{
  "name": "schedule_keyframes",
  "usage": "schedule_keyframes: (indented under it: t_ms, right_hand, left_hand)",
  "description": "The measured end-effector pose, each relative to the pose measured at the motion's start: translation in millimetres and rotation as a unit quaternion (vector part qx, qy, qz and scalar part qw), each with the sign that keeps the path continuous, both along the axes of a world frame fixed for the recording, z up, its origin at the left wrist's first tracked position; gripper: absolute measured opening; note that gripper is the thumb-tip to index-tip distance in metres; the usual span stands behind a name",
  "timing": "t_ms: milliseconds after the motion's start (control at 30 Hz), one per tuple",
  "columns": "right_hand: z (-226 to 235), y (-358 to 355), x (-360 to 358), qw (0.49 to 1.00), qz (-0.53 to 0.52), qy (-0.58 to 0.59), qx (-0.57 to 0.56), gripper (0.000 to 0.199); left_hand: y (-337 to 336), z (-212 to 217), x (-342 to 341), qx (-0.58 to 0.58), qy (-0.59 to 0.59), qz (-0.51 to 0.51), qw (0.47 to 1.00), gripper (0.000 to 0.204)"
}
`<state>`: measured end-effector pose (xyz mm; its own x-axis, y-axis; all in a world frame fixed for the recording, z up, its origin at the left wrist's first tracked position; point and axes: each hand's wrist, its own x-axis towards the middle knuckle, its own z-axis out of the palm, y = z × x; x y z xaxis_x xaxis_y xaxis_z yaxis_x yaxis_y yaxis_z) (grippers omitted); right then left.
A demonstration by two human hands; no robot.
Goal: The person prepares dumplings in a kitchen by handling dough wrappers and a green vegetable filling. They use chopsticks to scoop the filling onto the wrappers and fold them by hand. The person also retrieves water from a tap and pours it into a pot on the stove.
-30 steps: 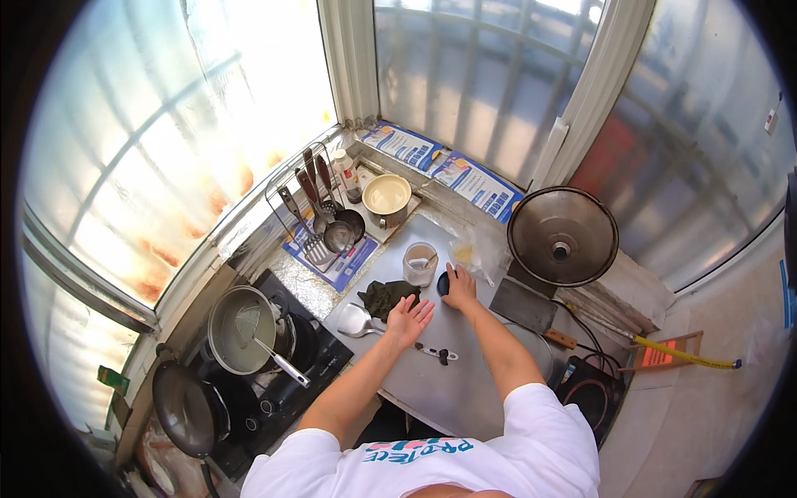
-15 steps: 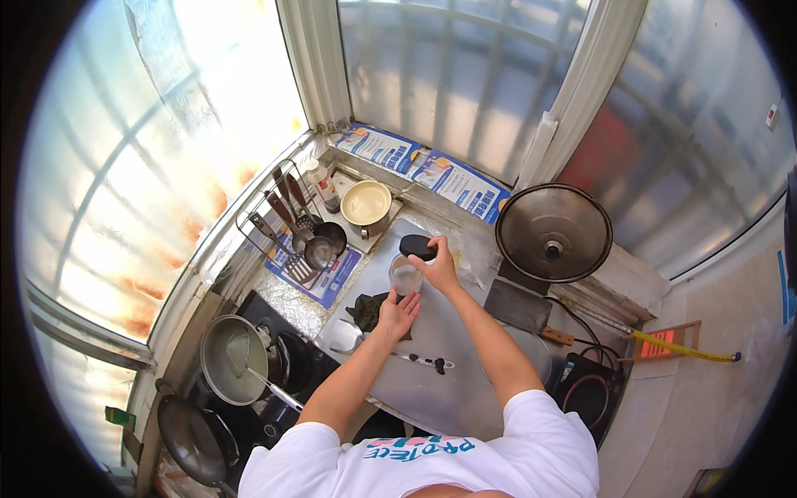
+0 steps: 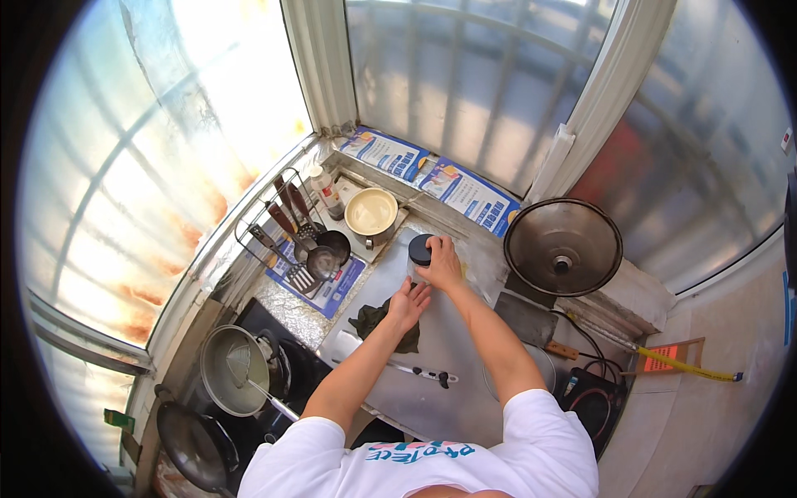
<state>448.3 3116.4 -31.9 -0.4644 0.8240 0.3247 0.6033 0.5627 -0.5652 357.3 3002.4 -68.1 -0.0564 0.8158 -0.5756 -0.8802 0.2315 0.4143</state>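
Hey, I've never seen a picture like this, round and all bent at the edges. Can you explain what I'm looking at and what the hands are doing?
This is one view from a wide fisheye camera worn on a person's head, looking down at their own arms. That lens bends straight lines near the rim. No machine is involved, only two bare hands.

The person stands at a metal counter by a window. The right hand grips a jar with a dark lid from above, and the left hand rests against the jar's side, just above a dark cloth.

Around them: a cream bowl, a wire rack of ladles and spatulas, a large round lid, a small utensil lying on the counter, and at lower left a pot with a strainer beside a dark pan.
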Motion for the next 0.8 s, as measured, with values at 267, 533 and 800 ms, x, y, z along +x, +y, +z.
schedule_keyframes:
  t_ms: [267, 533, 800]
  right_hand:
    - [-6, 39, -6, 0.992, -0.114, 0.009, 0.059, 0.057]
    - [8, -20, 7, 0.987, -0.078, 0.099, 0.096, 0.064]
    - [-18, -117, 19, 0.987, 0.013, 0.134, -0.086, 0.046]
  left_hand:
    - [-29, 0, -3, -0.032, 0.012, 0.015, 0.999, 0.055]
    - [-57, 7, -7, -0.008, 0.013, 0.045, 0.999, 0.052]
    - [-100, 42, 6, 0.008, 0.079, 0.044, 0.996, 0.059]
